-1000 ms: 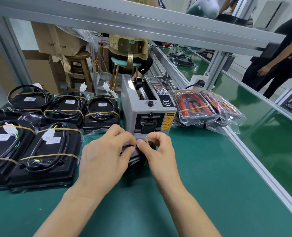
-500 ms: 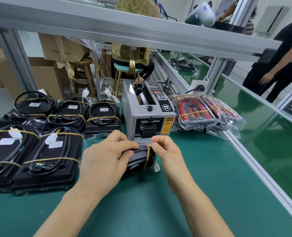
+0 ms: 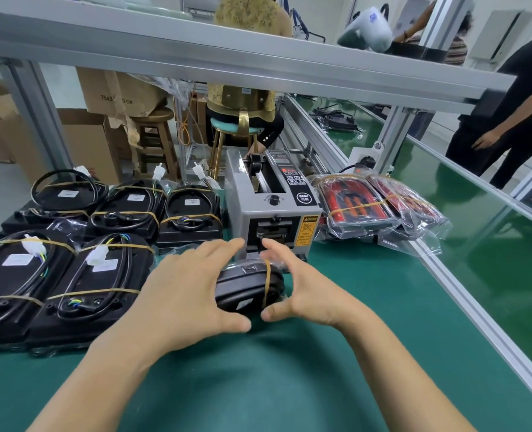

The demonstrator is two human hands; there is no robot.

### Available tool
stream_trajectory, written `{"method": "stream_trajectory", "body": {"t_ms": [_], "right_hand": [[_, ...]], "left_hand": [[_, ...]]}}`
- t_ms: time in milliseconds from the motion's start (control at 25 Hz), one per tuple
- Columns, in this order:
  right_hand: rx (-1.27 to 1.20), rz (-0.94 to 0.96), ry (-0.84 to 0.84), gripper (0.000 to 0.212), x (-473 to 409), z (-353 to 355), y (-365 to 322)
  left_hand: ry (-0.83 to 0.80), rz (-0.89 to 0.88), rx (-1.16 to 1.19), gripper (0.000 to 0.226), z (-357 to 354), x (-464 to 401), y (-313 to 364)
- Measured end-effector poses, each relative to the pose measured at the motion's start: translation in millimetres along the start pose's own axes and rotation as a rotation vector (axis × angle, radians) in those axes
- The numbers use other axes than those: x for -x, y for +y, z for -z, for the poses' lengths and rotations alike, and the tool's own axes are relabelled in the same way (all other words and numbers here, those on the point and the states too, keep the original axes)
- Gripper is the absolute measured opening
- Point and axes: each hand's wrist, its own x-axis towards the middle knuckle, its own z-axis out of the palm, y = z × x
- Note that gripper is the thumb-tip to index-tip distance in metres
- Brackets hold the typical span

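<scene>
A black oval part (image 3: 246, 286) in a clear bag, with a yellow rubber band around it, lies on the green mat (image 3: 258, 385) just in front of the grey tape dispenser (image 3: 274, 213). My left hand (image 3: 183, 291) lies over the part's left side with fingers spread and straight, thumb at its near edge. On the part's right side, my right hand (image 3: 302, 291) has its fingers spread toward the dispenser's slot and its thumb at the near edge. Neither hand grips it. The part's left end is hidden under my left hand.
Several black parts with coiled cables and rubber bands (image 3: 71, 269) fill the left of the mat. Bagged red parts (image 3: 358, 204) lie right of the dispenser. An aluminium rail (image 3: 476, 313) bounds the mat on the right. A person (image 3: 507, 104) stands at the far right.
Both hands let go of the bag's top by the dispenser slot. Their fingers have spread open and the thumbs have dropped to the part's near edge.
</scene>
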Motion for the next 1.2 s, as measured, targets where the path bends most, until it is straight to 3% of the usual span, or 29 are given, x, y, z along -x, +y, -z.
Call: {"method": "stream_trajectory", "body": {"t_ms": [40, 160, 240, 400, 600, 760, 960, 1120, 1200], "right_hand": [[-0.062, -0.022, -0.004, 0.109, -1, -1, 3], [-0.266, -0.011, 0.007, 0.097, 4, 1, 12], [-0.401, 0.032, 0.063, 0.082, 10, 8, 14], [-0.571, 0.167, 0.059, 0.072, 22, 15, -1], [-0.504, 0.29, 0.002, 0.093, 36, 20, -31], [-0.473, 0.355, 0.015, 0.086, 47, 21, -46], [-0.243, 0.373, 0.154, 0.052, 57, 24, -61], [0.01, 0.327, 0.201, 0.077, 64, 22, -63], [0.102, 0.363, 0.239, 0.071, 66, 23, -59]], "left_hand": [[-0.006, 0.032, -0.076, 0.099, 1, -1, 1], [0.106, 0.072, -0.003, 0.065, 4, -3, -6], [0.127, 0.07, 0.268, 0.057, 5, -1, -22], [0.129, -0.053, 0.958, 0.07, 2, 6, -42], [0.169, -0.134, 1.264, 0.075, -30, 11, -46], [0.171, -0.165, 1.296, 0.074, -37, 11, -45], [0.214, -0.14, 1.241, 0.071, -30, 15, -36], [0.326, -0.147, 0.985, 0.065, -23, 20, -20], [0.381, -0.171, 0.853, 0.067, -16, 23, -12]]}}
